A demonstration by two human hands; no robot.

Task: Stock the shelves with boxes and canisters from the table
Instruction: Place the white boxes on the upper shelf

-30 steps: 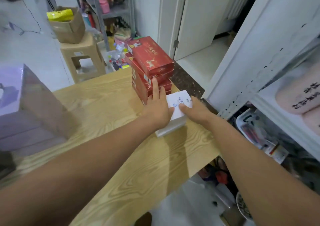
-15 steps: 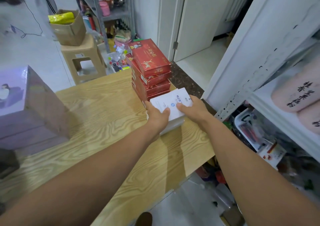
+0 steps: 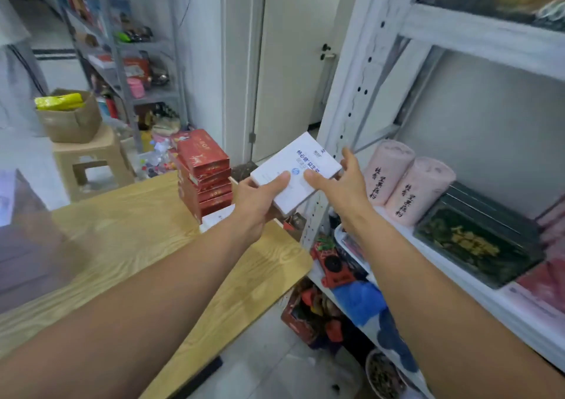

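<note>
Over the far right corner of the tabletop (image 3: 137,215): white box (image 3: 293,166) now airborne.
Left hand (image 3: 256,197) grips it, thumb on top; right hand (image 3: 342,184) steadies it, fingers spread. Just lifted; the shelf (image 3: 458,264) by the pink canisters (image 3: 406,184) likely comes next.

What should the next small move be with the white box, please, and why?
Probably carry the white box rightward onto the shelf by the pink canisters: the left hand and right hand hold it clear of the table, near that shelf.
</note>
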